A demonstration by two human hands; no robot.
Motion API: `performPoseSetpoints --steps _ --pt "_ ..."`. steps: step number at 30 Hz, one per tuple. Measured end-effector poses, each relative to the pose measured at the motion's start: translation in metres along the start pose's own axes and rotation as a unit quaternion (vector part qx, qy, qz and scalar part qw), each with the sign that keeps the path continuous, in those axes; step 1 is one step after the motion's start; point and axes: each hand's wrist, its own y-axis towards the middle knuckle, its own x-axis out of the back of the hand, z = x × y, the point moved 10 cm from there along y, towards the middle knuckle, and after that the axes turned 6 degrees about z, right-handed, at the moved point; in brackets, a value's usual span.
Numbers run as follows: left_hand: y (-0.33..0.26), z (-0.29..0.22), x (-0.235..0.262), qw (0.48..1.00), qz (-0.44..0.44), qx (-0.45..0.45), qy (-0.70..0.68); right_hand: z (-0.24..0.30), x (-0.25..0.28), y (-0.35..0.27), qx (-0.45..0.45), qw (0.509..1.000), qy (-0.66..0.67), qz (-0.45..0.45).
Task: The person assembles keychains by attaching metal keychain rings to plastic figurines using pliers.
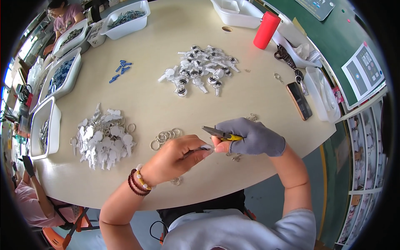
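Observation:
My left hand (177, 158), bare with beaded bracelets at the wrist, pinches a small white and dark keychain piece (205, 147) between thumb and finger. In a grey fingerless glove, my right hand (258, 137) grips yellow-handled pliers (214, 132), their jaws pointing left above that piece. The right fingertips meet the left ones at its edge; what lies between them is partly hidden. Silvery split rings (166, 135) lie just beyond my left hand. Small metal chain fittings (252, 117) are scattered by my right hand.
White keychain pieces with rings (106, 139) are heaped at left, and clear-and-black ones (200, 68) farther off. Blue pieces (121, 70) lie near white bins (53, 125). At right are a phone (299, 101), a red cylinder (267, 30) and trays. Other people sit at the left.

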Motion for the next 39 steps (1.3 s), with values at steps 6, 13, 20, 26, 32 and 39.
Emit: performPoseSetpoints --steps 6,13,20,26,32,39 --pt "-0.007 0.003 -0.003 0.999 0.008 0.019 -0.038 0.005 -0.004 0.002 0.010 1.000 -0.008 0.009" --pt "-0.011 0.016 -0.004 0.991 0.006 0.068 -0.118 0.000 -0.007 0.004 0.008 1.000 -0.028 -0.001" --pt "-0.016 0.016 -0.004 0.993 -0.007 0.055 -0.104 0.003 -0.012 0.003 0.012 0.999 -0.032 0.001" --pt "-0.020 0.012 -0.005 0.995 0.009 0.059 -0.075 -0.002 -0.016 0.001 -0.047 0.999 -0.022 0.008" --pt "-0.030 -0.040 0.003 0.974 -0.064 -0.144 0.161 0.012 -0.023 0.005 -0.055 0.998 0.030 -0.008" --pt "-0.050 -0.019 0.067 0.950 -0.288 -0.059 0.102 0.025 -0.031 0.018 0.096 0.974 -0.075 -0.193"
